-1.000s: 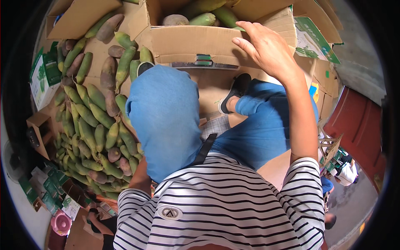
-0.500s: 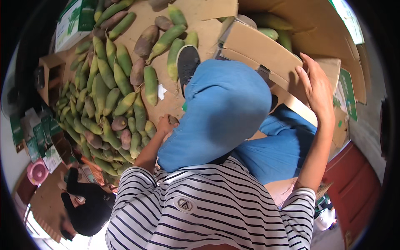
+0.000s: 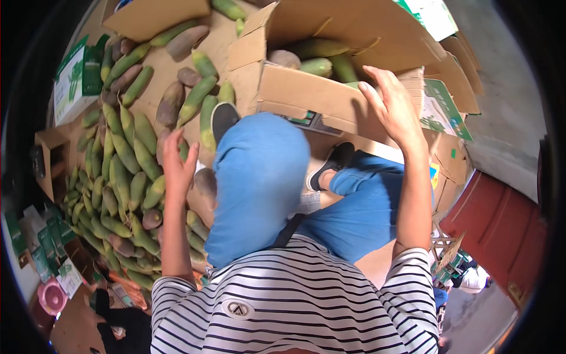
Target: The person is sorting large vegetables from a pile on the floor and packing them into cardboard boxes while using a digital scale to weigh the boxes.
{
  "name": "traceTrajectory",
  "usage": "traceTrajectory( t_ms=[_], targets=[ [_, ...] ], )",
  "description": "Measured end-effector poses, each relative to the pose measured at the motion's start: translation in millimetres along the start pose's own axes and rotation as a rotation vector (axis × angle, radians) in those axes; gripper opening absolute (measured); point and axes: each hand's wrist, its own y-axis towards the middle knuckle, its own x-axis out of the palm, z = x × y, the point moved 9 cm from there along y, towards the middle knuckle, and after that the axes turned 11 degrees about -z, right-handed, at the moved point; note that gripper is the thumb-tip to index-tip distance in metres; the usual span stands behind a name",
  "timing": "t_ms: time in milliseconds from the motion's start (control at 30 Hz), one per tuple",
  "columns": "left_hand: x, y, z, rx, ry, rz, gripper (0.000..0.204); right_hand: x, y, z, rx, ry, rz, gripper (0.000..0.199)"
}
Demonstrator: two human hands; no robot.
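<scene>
Two bare hands are at work over a heap of green and brownish bamboo shoots (image 3: 127, 159) spread on flattened cardboard. The left hand (image 3: 177, 162) hangs open just above the pile, fingers loosely spread and holding nothing, with the nearest shoots right beside its fingertips. The right hand (image 3: 394, 106) is raised with fingers spread, resting against the front wall of an open cardboard box (image 3: 312, 97) (whether it grips the edge or only touches it I cannot tell). Several more shoots lie inside that box. The person sits in blue trousers and a striped shirt, knees raised between the arms. Green and white packets (image 3: 73, 79) lie at the far left of the heap.
</scene>
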Motion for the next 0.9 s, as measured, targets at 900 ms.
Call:
traceTrajectory(
  t_ms=[900],
  targets=[
    [159, 35, 359, 1.018, 0.676, -0.204, 0.015, -70, 87, 137, 0.023, -0.361, -0.123, 0.051]
  ],
)
